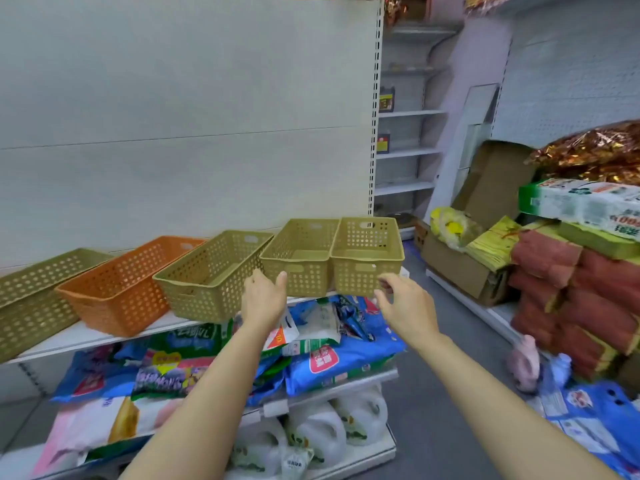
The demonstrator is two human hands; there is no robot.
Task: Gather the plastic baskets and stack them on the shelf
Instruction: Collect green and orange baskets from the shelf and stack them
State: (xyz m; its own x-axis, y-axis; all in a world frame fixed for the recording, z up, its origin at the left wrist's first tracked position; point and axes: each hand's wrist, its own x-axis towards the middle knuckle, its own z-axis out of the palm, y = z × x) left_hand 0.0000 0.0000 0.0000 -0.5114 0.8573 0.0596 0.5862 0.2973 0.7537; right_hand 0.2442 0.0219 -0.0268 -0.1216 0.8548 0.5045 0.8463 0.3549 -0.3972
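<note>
Left hand point(263, 297): fingers extended and held together, thumb apart, tips at the near wall of the fourth basket point(298, 252); contact cannot be confirmed. Right hand point(403, 306): fingers loosely curled and slightly spread, tips just beside the near lower corner of the rightmost basket point(367, 252); nothing is gripped.

Five plastic baskets stand in a row on the white shelf point(90, 336). From left: a tan basket point(38, 292), an orange basket point(124, 285), a larger tan basket point(211, 275), then the two smaller tan ones, touching side by side at the shelf's right end.

Below, bagged goods point(325, 358) fill the lower shelf.
</note>
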